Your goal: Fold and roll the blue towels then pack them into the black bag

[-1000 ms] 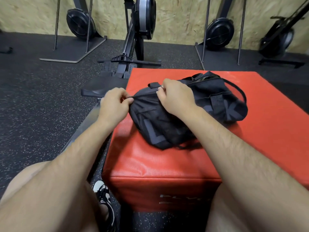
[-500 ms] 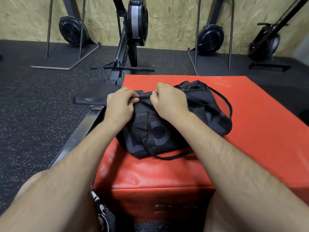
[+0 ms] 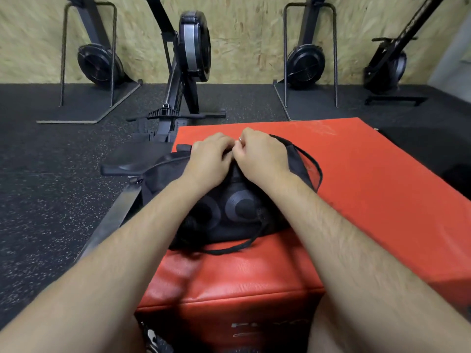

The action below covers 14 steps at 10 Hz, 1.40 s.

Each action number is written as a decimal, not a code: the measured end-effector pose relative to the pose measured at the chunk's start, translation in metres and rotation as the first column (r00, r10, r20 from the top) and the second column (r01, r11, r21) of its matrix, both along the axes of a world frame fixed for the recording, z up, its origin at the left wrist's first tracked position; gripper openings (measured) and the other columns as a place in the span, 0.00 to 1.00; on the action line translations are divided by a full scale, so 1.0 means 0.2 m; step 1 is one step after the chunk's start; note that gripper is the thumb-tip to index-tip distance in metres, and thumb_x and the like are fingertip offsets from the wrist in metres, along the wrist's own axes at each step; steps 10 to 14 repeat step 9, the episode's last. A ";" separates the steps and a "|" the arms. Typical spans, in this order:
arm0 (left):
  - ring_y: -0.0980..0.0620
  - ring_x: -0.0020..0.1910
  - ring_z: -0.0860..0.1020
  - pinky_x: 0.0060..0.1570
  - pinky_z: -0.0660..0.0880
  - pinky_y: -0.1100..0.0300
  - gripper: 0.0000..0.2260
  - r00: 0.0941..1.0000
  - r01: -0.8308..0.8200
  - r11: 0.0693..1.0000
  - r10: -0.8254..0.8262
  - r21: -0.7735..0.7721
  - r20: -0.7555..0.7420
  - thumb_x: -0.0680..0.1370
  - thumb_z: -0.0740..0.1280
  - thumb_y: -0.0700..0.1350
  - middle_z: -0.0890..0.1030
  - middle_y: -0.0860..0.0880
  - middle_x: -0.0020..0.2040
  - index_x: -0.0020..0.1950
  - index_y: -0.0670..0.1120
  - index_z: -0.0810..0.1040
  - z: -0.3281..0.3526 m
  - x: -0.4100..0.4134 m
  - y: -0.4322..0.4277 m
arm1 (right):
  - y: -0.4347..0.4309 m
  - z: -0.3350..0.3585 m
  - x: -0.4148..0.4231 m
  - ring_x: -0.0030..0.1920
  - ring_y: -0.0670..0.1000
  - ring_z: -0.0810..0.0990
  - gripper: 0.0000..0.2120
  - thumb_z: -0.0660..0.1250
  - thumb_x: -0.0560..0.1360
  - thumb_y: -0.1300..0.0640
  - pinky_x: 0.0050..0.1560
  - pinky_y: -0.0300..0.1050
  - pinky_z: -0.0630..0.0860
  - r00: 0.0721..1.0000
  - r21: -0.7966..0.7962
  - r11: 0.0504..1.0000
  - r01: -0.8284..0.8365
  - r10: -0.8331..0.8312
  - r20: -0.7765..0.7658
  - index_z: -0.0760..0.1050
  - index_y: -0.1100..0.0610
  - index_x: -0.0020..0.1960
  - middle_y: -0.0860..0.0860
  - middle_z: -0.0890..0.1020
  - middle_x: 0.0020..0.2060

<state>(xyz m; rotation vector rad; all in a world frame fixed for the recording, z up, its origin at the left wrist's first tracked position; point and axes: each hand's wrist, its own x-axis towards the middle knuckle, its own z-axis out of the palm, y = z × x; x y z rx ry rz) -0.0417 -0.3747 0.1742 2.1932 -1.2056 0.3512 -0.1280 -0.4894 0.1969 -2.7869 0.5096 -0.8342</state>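
**Figure. Head view: both hands at the top of the packed bag.**

The black bag (image 3: 237, 207) lies on the red box (image 3: 369, 174) at its left near corner, and its left end overhangs the edge above the seat (image 3: 127, 166) of a rowing machine (image 3: 193, 47). The left hand (image 3: 207, 159) and right hand (image 3: 260, 159) sit knuckle to knuckle on the bag's top. Their fingers curl down and grip it there. Whether they pinch a zip pull or only fabric cannot be told, because the hands hide the spot.

No blue towels are in view. The bag bulges, so they are probably inside, and the step in hand looks like closing.

Risks, as judged from this position:
- A roll pressing up under the opening could catch in the closure, or jam it if the hands pull hard.
- With both hands so close together, the fabric on either side is slack. It may bunch up and stop the closure.
- The overhanging end carries weight past the box edge, so a tug to the left could slide the bag off onto the floor.
- The loose strap (image 3: 239, 247) trails across the near edge of the box and could snag a forearm.
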 end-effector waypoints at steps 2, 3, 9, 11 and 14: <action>0.46 0.53 0.76 0.53 0.67 0.50 0.02 0.995 -0.098 0.994 0.098 0.040 0.021 0.79 0.67 0.45 0.80 0.51 0.47 0.47 0.49 0.77 -0.01 0.05 0.00 | -0.24 0.02 -0.10 0.49 0.63 0.79 0.12 0.57 0.80 0.52 0.42 0.50 0.66 0.988 -0.010 0.988 0.152 -0.152 0.009 0.74 0.58 0.53 0.57 0.82 0.50; 0.49 0.54 0.76 0.55 0.68 0.48 0.05 0.999 -0.029 0.998 0.026 0.054 0.045 0.79 0.65 0.51 0.79 0.53 0.50 0.52 0.51 0.77 0.01 -0.01 -0.10 | -0.27 0.02 -0.13 0.50 0.63 0.79 0.12 0.57 0.80 0.51 0.42 0.50 0.67 0.992 -0.002 0.992 0.124 -0.124 -0.002 0.75 0.58 0.53 0.57 0.82 0.50; 0.46 0.49 0.76 0.51 0.72 0.51 0.10 0.998 0.000 0.997 -0.004 0.072 0.062 0.83 0.62 0.50 0.77 0.48 0.46 0.50 0.44 0.78 0.14 -0.13 -0.22 | -0.32 0.05 -0.36 0.54 0.61 0.79 0.16 0.58 0.79 0.47 0.49 0.54 0.74 0.981 0.045 0.980 0.191 -0.192 0.001 0.69 0.56 0.61 0.55 0.77 0.57; 0.46 0.49 0.76 0.51 0.72 0.51 0.10 0.998 0.000 0.997 -0.004 0.072 0.062 0.83 0.62 0.50 0.77 0.48 0.46 0.50 0.44 0.78 0.14 -0.13 -0.22 | -0.32 0.05 -0.36 0.54 0.61 0.79 0.16 0.58 0.79 0.47 0.49 0.54 0.74 0.981 0.045 0.980 0.191 -0.192 0.001 0.69 0.56 0.61 0.55 0.77 0.57; 0.46 0.49 0.76 0.51 0.72 0.51 0.10 0.998 0.000 0.997 -0.004 0.072 0.062 0.83 0.62 0.50 0.77 0.48 0.46 0.50 0.44 0.78 0.14 -0.13 -0.22 | -0.32 0.05 -0.36 0.54 0.61 0.79 0.16 0.58 0.79 0.47 0.49 0.54 0.74 0.981 0.045 0.980 0.191 -0.192 0.001 0.69 0.56 0.61 0.55 0.77 0.57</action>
